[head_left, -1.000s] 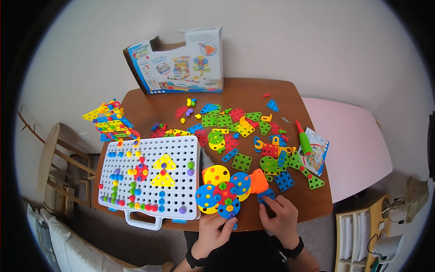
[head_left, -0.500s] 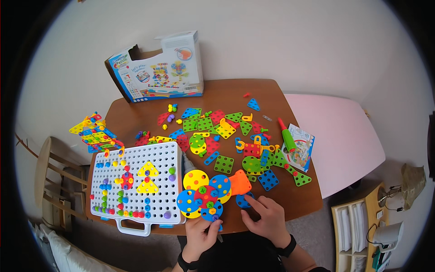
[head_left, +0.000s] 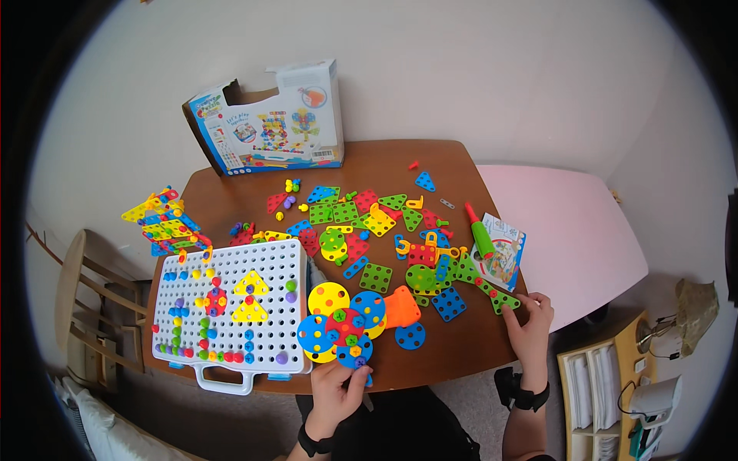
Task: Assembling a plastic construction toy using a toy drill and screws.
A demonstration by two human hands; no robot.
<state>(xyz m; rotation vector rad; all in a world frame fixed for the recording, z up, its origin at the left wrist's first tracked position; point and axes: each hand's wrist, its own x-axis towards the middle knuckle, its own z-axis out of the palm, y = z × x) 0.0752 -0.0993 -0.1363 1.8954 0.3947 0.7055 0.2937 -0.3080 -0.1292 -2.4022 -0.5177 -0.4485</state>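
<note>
My left hand (head_left: 336, 393) pinches the lower edge of a flower-like assembly of yellow and blue discs screwed round a red centre disc (head_left: 345, 329). The assembly rests at the right side of the white pegboard case (head_left: 231, 307), with an orange toy drill (head_left: 402, 306) partly behind it. At the table's right edge, my right hand (head_left: 530, 326) has its thumb and fingers at the tip of a green triangular plate (head_left: 503, 301), which is joined to other green pieces by red screws. A loose blue disc (head_left: 410, 336) lies between my hands.
Loose plastic plates and bolts, such as a green square (head_left: 376, 276) and a blue square (head_left: 448, 304), are spread across the brown table (head_left: 430, 365). A green-and-red screwdriver (head_left: 481, 234) lies on a leaflet (head_left: 503, 250). The toy's box (head_left: 269, 127) stands behind; a built figure (head_left: 165, 223) stands left.
My right hand has moved right from the loose blue disc to the green triangular plate at the table's edge. My left hand still holds the disc assembly; the view has shifted slightly.
</note>
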